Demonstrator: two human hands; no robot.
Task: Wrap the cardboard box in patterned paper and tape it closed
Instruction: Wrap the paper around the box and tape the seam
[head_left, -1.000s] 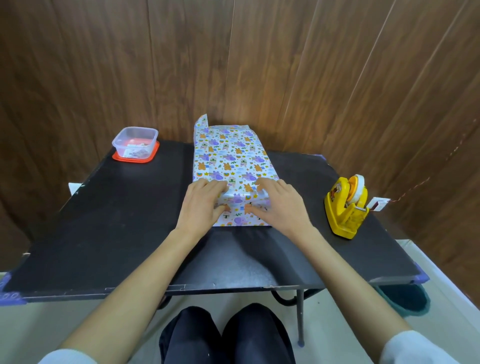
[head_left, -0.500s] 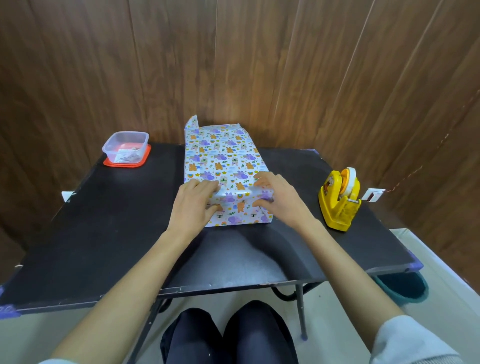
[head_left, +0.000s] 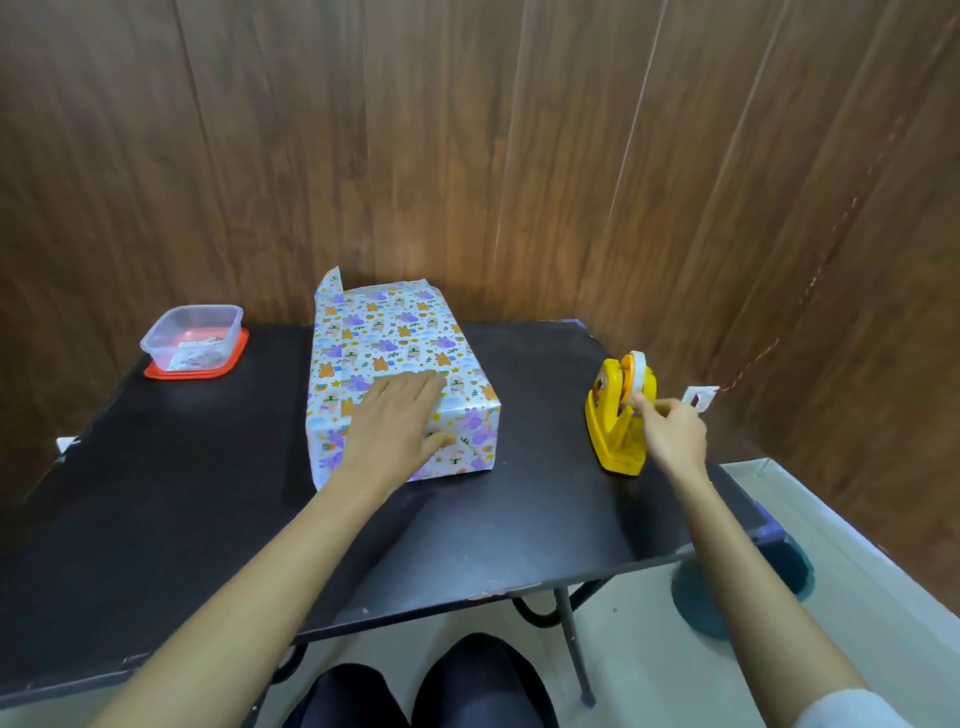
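Observation:
The box, covered in white paper with orange and purple animal prints (head_left: 395, 338), lies lengthwise in the middle of the black table (head_left: 171, 493). My left hand (head_left: 397, 428) presses flat on its near top edge, thumb down over the folded near end. A paper flap stands up at the far left corner. To the right stands a yellow tape dispenser (head_left: 615, 415) with a white roll. My right hand (head_left: 672, 431) is at the dispenser, its fingertips pinching at the tape end by the roll.
A clear plastic container on a red lid (head_left: 195, 340) sits at the table's far left corner. A wooden panel wall rises right behind the table. A teal round object (head_left: 800, 577) lies on the floor under the right edge. My knees show below the near edge.
My right hand has left the near end of the box and moved right to the tape dispenser. My left hand stays on the box, now pressing the fold alone.

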